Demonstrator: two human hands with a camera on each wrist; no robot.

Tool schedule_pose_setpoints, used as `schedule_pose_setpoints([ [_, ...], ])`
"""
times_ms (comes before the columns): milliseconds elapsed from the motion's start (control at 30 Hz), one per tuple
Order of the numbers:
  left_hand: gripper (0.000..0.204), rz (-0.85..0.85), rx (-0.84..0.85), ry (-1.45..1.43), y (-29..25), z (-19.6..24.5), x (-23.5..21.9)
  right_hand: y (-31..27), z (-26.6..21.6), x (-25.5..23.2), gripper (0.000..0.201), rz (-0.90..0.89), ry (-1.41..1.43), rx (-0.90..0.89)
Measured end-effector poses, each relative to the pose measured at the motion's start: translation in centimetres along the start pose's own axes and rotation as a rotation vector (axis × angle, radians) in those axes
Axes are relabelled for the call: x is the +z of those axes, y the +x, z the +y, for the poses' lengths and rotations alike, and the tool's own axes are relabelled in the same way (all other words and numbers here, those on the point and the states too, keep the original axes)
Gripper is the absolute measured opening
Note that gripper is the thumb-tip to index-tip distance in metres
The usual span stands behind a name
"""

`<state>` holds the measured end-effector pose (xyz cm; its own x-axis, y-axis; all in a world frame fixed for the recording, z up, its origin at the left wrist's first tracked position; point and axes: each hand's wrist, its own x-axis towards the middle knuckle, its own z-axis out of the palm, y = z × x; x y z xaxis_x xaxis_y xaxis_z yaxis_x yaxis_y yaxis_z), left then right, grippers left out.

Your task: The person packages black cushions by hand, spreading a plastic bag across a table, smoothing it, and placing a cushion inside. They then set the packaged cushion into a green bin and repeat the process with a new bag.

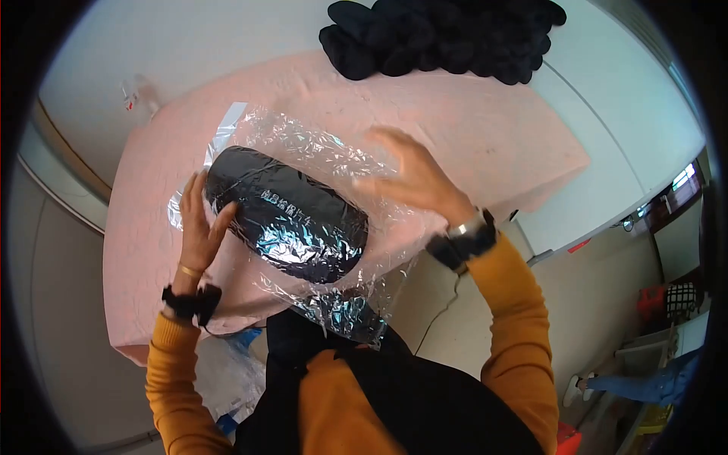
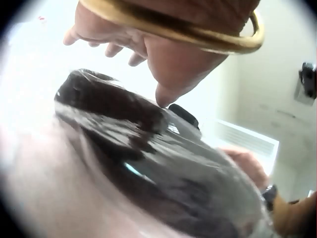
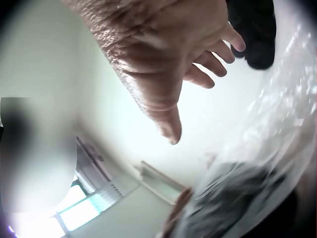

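A dark rolled bundle in clear plastic, with pale lettering on top, lies slantwise on a pink cloth. At its left end rests my left hand, fingers fairly straight and thumb on the wrap. The left wrist view shows that hand over the bundle. My right hand is raised to the right of the bundle, fingers spread, holding nothing; in the right wrist view the same hand is beside the crinkled plastic. Loose clear film spreads around the bundle.
Several black rolled items lie piled at the back of the pink-covered table. A small clear object stands at the back left. More plastic is below the table's front edge. At the far right a person's legs show.
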<state>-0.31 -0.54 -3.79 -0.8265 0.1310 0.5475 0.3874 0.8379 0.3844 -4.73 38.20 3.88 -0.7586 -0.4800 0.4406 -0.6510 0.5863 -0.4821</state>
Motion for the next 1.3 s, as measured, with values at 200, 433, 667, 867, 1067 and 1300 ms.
schedule_pose_setpoints([
  [200, 0.08, -0.054, -0.507, -0.824, -6.7, 6.6, -1.6, 0.7, 2.5, 4.7, 0.108, -0.277, 0.234, 0.346],
  [433, 0.089, 0.002, -0.665, -1.051, -6.6, 12.3, -1.1, -1.9, -0.5, 6.1, 0.117, -0.366, 0.572, 0.279],
  [667, 0.107, -0.049, -0.095, -0.788, -2.0, 14.2, 3.4, -4.8, -1.6, 4.4, 0.11, -0.255, 0.877, 0.134],
  [867, 0.104, 0.033, 0.195, -0.6, 5.6, 19.5, 3.3, -6.3, -1.0, -6.0, 0.098, 0.043, 0.868, 0.362],
  [1067, 0.091, -0.209, 0.364, -0.3, 4.4, 18.9, 7.3, -10.1, 10.4, -8.2, 0.092, 0.183, 0.548, 0.627],
  [1300, 0.084, -0.412, 0.294, -0.033, 0.6, 13.2, 5.7, -10.5, 9.4, -7.2, 0.082, 0.394, -0.577, 0.389],
])
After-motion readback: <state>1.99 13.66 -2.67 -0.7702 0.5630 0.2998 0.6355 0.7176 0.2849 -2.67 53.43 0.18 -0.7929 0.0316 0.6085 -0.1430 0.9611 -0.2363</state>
